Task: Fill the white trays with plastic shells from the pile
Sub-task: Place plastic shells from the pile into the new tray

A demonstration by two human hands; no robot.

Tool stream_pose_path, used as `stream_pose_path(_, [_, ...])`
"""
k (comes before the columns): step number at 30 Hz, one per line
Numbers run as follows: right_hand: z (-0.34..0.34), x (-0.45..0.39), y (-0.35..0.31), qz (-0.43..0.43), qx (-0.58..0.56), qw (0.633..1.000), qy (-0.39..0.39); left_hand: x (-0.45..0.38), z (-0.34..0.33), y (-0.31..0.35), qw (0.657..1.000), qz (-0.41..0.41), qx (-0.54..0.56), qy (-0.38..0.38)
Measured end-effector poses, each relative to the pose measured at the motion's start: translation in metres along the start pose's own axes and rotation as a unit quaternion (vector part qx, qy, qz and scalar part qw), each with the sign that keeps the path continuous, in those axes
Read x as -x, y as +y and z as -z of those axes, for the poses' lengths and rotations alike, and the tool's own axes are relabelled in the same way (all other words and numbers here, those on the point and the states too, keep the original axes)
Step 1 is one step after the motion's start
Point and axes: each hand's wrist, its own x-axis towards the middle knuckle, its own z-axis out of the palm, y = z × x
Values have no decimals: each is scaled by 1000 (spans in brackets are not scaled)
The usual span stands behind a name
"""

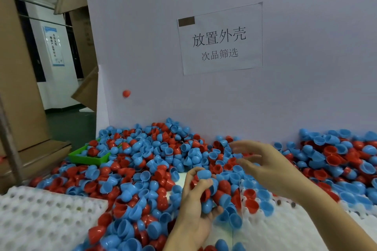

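On the far left we see stacked cardboard boxes (18, 79) and, past them, a dim room with a blue poster (54, 46) too blurred to read. A white board (204, 98) stands at the back of the work surface, bearing a paper sign (221, 38) with printed Chinese characters; a single red shell (126, 93) sits against the board, well above the heap.

The pile (142, 161) of red and blue plastic shells covers most of the surface, from the left edge to the right. At lower left lies a white tray (44, 216), its pockets bare. Behind it a green bin (89, 158) holds a few shells and is half buried by the pile.

Our left hand (196, 204) is curled round a clutch of shells, a blue one on top, just above the pile. Our right hand (263, 161) hovers over the shells with fingers spread and loose, holding nothing. Under the right forearm a second tray (285, 228) carries a few red and blue shells in its far pockets; loose shells spill over its rim.

The right hand is motion-blurred. Both trays are cut off by the frame's lower edge, and we cannot tell how many shells the left hand holds.
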Motion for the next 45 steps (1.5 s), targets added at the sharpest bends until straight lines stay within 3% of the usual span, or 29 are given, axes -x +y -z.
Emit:
stream_pose_path(7, [-6, 18, 12, -61, 86, 988, -112, 5, -4, -4, 998, 10, -32, -59])
stream_pose_path(12, [-20, 19, 4, -77, 37, 988, -125, 5, 0, -4, 992, 5, -32, -125])
stream_pose_path(15, [-21, 17, 7, -87, -17, 993, -80, 4, 1, -3, 989, -2, -31, -146])
stream_pose_path(18, [-19, 16, 12, -107, -73, 991, -38, 4, 1, -3, 990, -6, -17, -142])
stream_pose_path(28, [-27, 10, 18, -112, -103, 988, 39, 2, -4, -4, 997, -24, 9, -78])
stream_pose_path(37, [-19, 8, 20, -108, -176, 977, 45, 0, -3, -3, 999, -21, 37, -1])
stream_pose_path(45, [-35, 9, 21, -43, -23, 998, 27, -2, -2, -7, 999, -34, -10, 32])
